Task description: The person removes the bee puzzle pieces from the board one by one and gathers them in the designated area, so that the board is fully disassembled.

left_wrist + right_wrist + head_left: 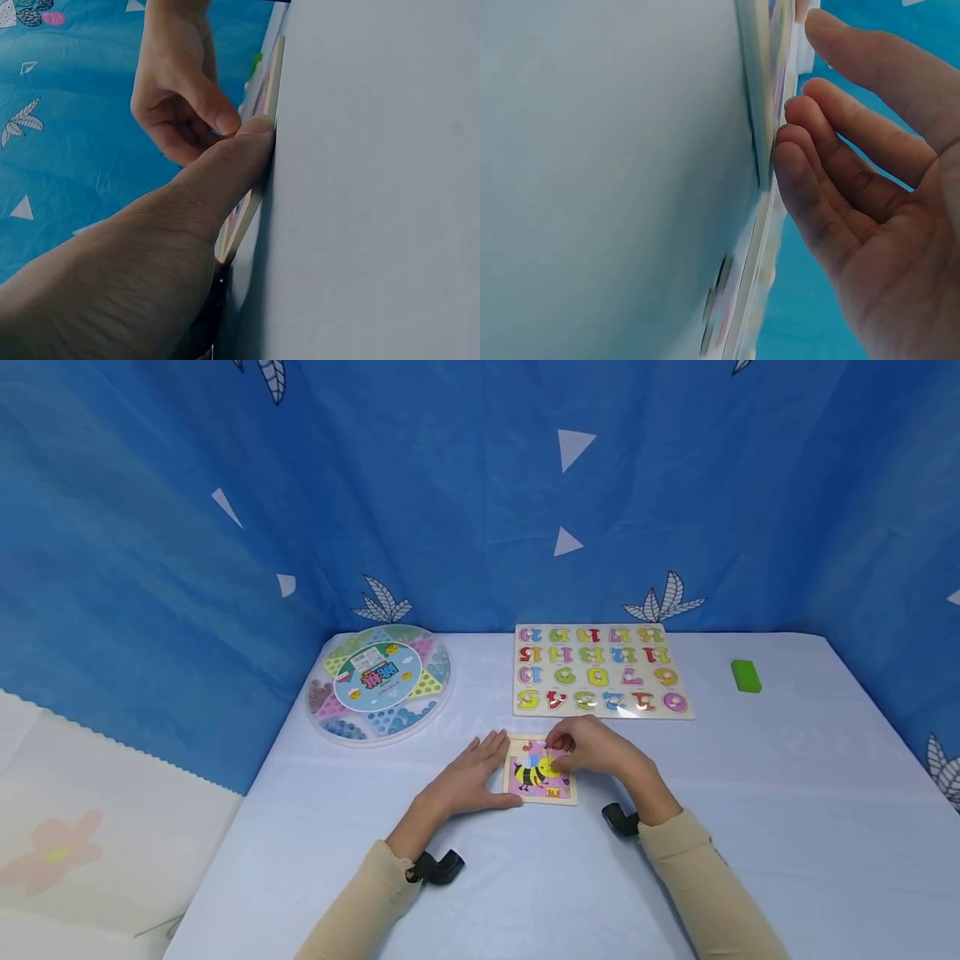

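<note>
A small square bee jigsaw puzzle [534, 775] with a pale wooden frame lies on the table, its picture a yellow-and-black bee on pink. My left hand [467, 781] rests at its left side, fingers near the top left corner and thumb along the bottom edge. In the left wrist view the left thumb [225, 161] presses on the frame's edge. My right hand [596, 747] is over the puzzle's right part, fingers loosely bent. The right wrist view shows its fingertips [795, 161] close by the puzzle's surface, thumb apart from the fingers, nothing between them.
Behind the puzzle lies a wooden number board [604, 672] with colourful numerals. To the back left is a round Chinese checkers set [378, 685] with marbles under clear plastic. A green block [746, 676] lies at the back right. Blue patterned cloth [480, 527] hangs behind the table.
</note>
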Available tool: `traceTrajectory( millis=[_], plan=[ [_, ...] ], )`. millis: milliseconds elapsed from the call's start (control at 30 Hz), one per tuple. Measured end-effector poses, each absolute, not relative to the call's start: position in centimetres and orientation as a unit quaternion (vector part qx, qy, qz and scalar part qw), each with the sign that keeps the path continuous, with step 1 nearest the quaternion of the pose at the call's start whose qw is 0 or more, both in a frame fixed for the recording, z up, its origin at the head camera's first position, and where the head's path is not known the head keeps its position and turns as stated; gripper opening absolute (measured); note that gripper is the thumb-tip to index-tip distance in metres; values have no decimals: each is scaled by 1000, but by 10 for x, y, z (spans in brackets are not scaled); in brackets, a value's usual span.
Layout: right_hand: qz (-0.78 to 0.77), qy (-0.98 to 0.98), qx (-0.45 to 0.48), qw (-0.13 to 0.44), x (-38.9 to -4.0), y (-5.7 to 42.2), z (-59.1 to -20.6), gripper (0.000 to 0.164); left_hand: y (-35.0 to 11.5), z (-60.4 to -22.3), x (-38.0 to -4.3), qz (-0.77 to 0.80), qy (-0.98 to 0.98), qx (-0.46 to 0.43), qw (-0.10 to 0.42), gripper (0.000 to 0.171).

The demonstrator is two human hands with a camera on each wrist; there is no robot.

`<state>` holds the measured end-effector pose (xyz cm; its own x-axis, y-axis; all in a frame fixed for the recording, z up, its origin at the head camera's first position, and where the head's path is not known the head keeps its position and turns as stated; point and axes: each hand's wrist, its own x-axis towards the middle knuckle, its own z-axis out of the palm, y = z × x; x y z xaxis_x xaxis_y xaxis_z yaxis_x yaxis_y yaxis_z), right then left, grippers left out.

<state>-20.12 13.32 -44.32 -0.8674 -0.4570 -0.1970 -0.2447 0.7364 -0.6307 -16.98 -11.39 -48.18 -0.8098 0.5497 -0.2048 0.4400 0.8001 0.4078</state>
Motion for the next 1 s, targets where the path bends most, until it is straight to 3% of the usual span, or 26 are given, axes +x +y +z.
traceTrajectory(
  millis=[1000],
  plan=[
    [-246,936,-184,169,-209,109,-442,27,-113,-481,-170,162,937,263,161,102]
  ],
)
